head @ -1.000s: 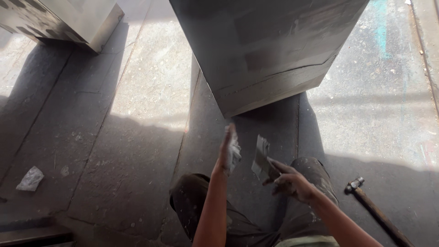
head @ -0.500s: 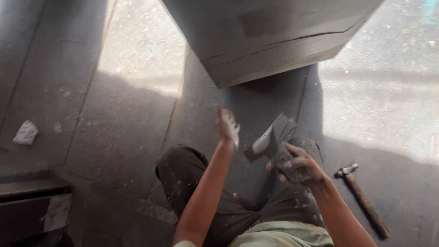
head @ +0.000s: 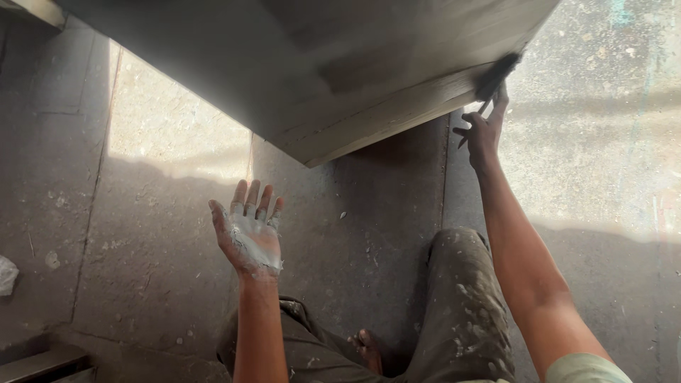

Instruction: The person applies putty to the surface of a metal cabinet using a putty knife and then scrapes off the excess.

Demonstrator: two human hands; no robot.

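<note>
My left hand [head: 250, 228] is held out flat, palm up, fingers spread, with a smear of grey-white putty on the palm. My right hand [head: 484, 129] reaches forward and grips a thin flat blade, a putty knife [head: 496, 76], pressed against the lower right edge of a large grey wooden box [head: 340, 78]. The box fills the upper part of the view and its pale bottom edge runs diagonally. I sit on the floor with my paint-spattered trouser legs [head: 461, 305] bent and a bare foot [head: 369, 347] showing between them.
A grey stone floor [head: 142, 269] with joints between slabs lies all around, partly sunlit. A crumpled white scrap [head: 6, 273] lies at the far left edge. A dark ledge [head: 42, 362] shows at the bottom left corner.
My right hand has moved from near my lap up to the box's lower right edge with the blade. My left hand has opened palm up. The hammer at right has left the view.
</note>
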